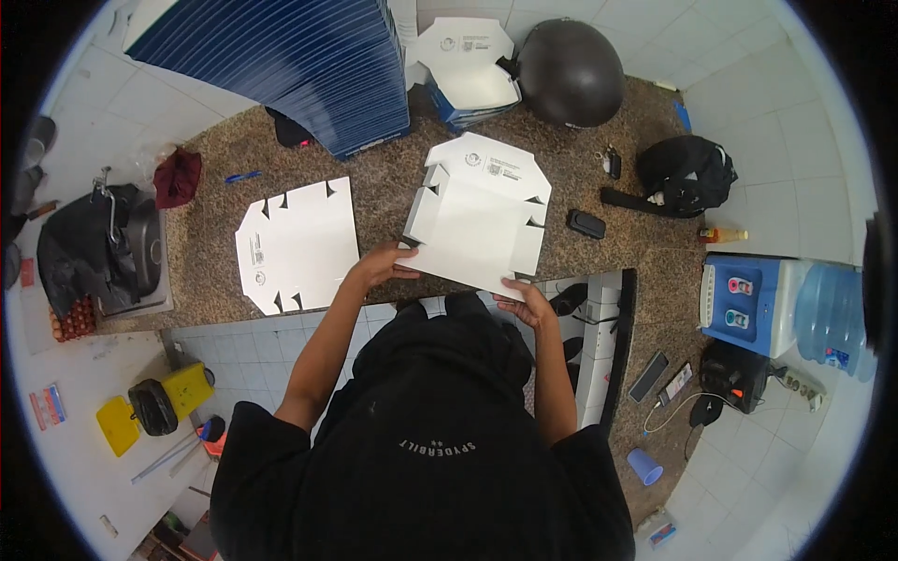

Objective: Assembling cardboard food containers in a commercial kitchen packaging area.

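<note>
Partly folded white carton [472,229], its side flaps raised, spans the space between a person's two bare hands at the near edge of a speckled brown counter [206,215]. Well to the left of the left hand [383,265], a black plastic bag [89,243] drapes over a metal sink [147,252], followed by a dark red cloth [178,178] and a blue pen [243,176]. Just beside that hand, on its left, lies a flat white carton blank [309,238], with a tall blue-edged stack [281,75] beyond. The left hand grips the carton's near left corner; the right hand [528,304] pinches its near edge toward the right corner. Beyond the right hand and to its right sit a small black case [586,223], keys [613,163] and a black backpack [692,175], while a blue-and-white water dispenser [753,304] stands well to its right
</note>
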